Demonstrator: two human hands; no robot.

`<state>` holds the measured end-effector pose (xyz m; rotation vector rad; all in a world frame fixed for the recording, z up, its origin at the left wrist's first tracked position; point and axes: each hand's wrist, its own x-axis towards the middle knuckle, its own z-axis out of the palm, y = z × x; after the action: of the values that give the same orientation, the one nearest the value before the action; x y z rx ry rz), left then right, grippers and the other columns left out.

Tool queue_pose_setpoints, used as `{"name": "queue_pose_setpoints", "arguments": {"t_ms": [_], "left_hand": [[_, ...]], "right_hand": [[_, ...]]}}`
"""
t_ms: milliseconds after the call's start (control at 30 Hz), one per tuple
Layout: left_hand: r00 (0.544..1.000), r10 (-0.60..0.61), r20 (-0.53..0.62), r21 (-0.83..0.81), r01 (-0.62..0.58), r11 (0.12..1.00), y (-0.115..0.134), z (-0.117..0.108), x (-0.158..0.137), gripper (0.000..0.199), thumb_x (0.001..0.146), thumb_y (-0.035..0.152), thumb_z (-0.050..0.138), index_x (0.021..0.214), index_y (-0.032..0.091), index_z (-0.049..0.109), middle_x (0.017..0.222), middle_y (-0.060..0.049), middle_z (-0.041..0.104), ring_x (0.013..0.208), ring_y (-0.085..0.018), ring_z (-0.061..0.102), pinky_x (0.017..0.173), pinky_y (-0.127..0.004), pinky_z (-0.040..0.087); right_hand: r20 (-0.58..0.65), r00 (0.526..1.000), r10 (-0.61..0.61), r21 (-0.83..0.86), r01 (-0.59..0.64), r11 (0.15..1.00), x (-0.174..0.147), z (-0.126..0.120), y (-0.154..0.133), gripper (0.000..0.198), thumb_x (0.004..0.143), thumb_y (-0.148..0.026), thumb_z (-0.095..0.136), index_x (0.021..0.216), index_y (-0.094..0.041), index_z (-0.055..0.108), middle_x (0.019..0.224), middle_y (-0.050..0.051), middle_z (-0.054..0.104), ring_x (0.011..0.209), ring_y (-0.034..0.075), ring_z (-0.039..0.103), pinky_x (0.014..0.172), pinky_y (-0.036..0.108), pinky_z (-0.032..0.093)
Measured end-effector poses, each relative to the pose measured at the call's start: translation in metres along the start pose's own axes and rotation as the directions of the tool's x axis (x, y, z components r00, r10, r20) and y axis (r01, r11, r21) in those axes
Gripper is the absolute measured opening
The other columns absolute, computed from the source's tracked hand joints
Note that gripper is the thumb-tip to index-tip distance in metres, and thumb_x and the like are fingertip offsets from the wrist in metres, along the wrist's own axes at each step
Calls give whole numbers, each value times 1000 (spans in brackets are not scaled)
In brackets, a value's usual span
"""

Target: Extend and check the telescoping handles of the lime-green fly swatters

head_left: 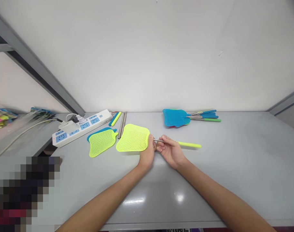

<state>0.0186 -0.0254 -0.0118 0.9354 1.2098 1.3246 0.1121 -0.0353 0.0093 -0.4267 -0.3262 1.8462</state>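
Yellow-green flyswatter (134, 138), perforated, apparently metal rod (158, 140)

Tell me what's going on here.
A person's left hand holds a yellow-green perforated swatter head, and the right hand a thin metal rod with a yellow-green handle; the left hand hides any join. To the left, another yellow-green perforated head overlaps a blue one. Farther back, to the right, lies a stack of swatters, blue on top.

Bright, even light leaves two white glare spots (179, 197) on the grey table (238, 167), while coarse pixelation masks the lower-left corner.
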Motion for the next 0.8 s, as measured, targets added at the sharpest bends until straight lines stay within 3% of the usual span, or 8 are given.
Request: {"name": "queue_pose_setpoints", "arguments": {"t_ms": [333, 600, 800], "left_hand": [[1000, -3, 11, -55, 4, 999, 11, 6, -7, 38, 75, 42, 45, 51, 19, 27, 44, 7, 24, 40, -6, 26, 43, -20, 27], [984, -31, 174, -100, 49, 994, 16, 10, -4, 40, 74, 44, 47, 51, 18, 27, 44, 8, 23, 38, -4, 21, 39, -18, 23], [962, -114, 246, -55, 131, 990, 14, 6, 0, 40, 69, 47, 53, 52, 17, 32, 45, 8, 28, 40, -4, 28, 40, -17, 25]], "right_hand": [[-116, 985, -124, 6, 126, 992, 1, -1, 5, 17, 67, -11, 52, 51, -14, 49, 54, -1, 41, 47, 7, 32, 41, 20, 29], [-157, 968, -194, -116, 177, 977, 2, -6, -1, 17, 65, -15, 55, 50, -17, 46, 55, -2, 41, 45, 8, 31, 42, 24, 30], [-134, 969, -209, -130, 192, 973, 2, -7, 1, 16, 64, -15, 56, 50, -17, 48, 51, -2, 45, 45, 8, 36, 44, 23, 31]]}}
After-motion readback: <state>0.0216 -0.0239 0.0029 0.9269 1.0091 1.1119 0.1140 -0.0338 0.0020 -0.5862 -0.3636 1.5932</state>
